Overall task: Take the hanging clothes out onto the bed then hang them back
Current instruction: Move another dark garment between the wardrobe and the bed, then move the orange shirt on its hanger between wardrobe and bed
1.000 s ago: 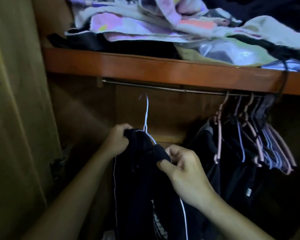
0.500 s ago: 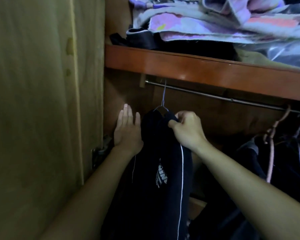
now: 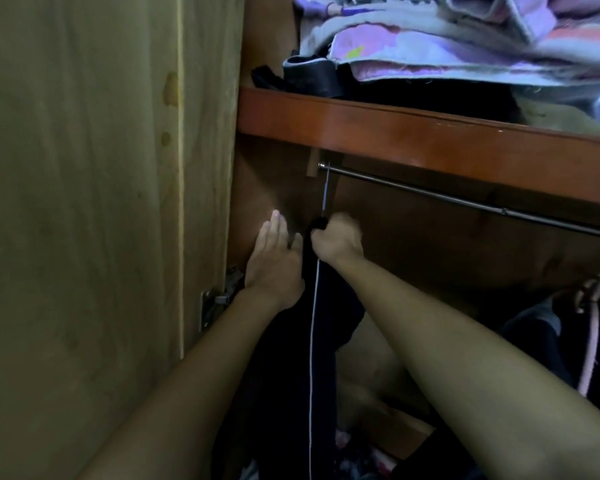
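Near: two bare forearms reach up and forward from the lower edge, with the garment (image 3: pixel 284 375) hanging between them. It is dark, with a thin white stripe running down its length; its lower end leaves the view at the bottom.

Left hand (image 3: pixel 274 265): fingers straight and together, held flat against the garment's left side, between it and the wardrobe's side wall. It grips nothing.

Right hand (image 3: pixel 336 240): fingers curled round the top of the garment at the neck of the hanger (image 3: pixel 325 192), just right of the left hand; the two hands are almost touching, with the garment's top edge between them.

Hanger: thin wire, its stem rising straight from the right hand to the rail (image 3: pixel 465 201). The hook sits at the rail's far left end, next to the bracket.

Door (image 3: pixel 84 237): pale wood, open, filling the left side; a metal hinge (image 3: pixel 212 306) shows below the left wrist.

Right edge: other dark clothes (image 3: pixel 541 327) hanging on a pink hanger (image 3: pixel 589 341), well apart from the garment.

Far: reddish wooden shelf (image 3: pixel 395 133) directly above the rail, carrying a pile of folded fabrics (image 3: pixel 447 39), lilac and grey over dark items.
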The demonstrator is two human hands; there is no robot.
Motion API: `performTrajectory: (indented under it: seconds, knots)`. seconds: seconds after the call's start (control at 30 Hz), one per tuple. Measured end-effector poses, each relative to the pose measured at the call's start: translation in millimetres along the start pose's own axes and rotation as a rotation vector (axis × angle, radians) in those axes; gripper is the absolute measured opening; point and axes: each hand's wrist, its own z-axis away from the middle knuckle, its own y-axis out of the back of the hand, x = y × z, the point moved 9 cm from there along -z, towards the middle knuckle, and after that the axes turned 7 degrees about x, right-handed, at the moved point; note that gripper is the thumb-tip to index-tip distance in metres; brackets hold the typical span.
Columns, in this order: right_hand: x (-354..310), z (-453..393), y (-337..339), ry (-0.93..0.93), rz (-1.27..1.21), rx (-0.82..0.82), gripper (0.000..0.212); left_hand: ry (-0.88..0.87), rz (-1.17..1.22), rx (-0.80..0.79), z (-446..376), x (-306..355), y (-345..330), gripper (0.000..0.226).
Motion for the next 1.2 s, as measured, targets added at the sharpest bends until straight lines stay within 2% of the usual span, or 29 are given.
performTrajectory:
  seconds: [0.17,0.27,0.3,0.37,0.43,0.5,0.57,0.63,0.83,0.93,1.07,1.2]
  knots:
    - [-3.6,11.9,-20.2,-0.024,-0.067,-0.039,0.020,-0.030,0.244,-0.142,1.7,-1.5,1.2,0.057]
    - [5.3,16.9,-25.9,-0.043,-0.133,-0.100,0.016,0.047,0.358,-0.139,6.8,-7.6,8.2,0.036]
    - [10.1,18.8,-26.9,-0.071,-0.170,-0.121,0.024,0.062,0.366,-0.131,8.4,-8.8,11.1,0.030]
    - [20.3,26.4,-26.2,-0.137,-0.249,-0.174,0.035,0.081,0.348,-0.097,11.3,-8.4,18.9,0.022]
    - [32.0,35.2,-20.8,-0.163,-0.239,-0.211,0.031,0.085,0.331,-0.007,12.9,-2.6,31.9,0.018]
    - [50.3,46.2,-16.1,-0.166,-0.130,-0.275,0.022,0.020,0.331,0.106,14.6,15.9,43.8,0.022]
    - [70.7,60.8,-11.3,-0.159,-0.026,-0.352,0.022,-0.095,0.354,0.159,17.6,43.7,45.5,0.028]
    - [90.6,77.3,1.3,-0.155,0.055,-0.392,0.024,-0.177,0.431,0.083,20.1,68.4,35.7,0.024]
    - [145.4,151.4,59.9,-0.169,0.206,-0.513,0.018,-0.441,0.534,-0.465,57.8,151.7,-12.9,0.019]
    - [182.1,197.9,97.9,-0.218,0.266,-0.517,0.023,-0.588,0.562,-0.666,96.5,208.7,-17.0,0.014]
    - [244.6,280.3,169.0,-0.341,0.416,-0.407,0.027,-0.745,0.554,-0.752,157.7,289.0,-14.8,0.046]
    - [286.1,382.5,242.5,-0.521,0.527,-0.284,0.025,-0.920,0.565,-0.782,237.1,368.6,3.2,0.050]
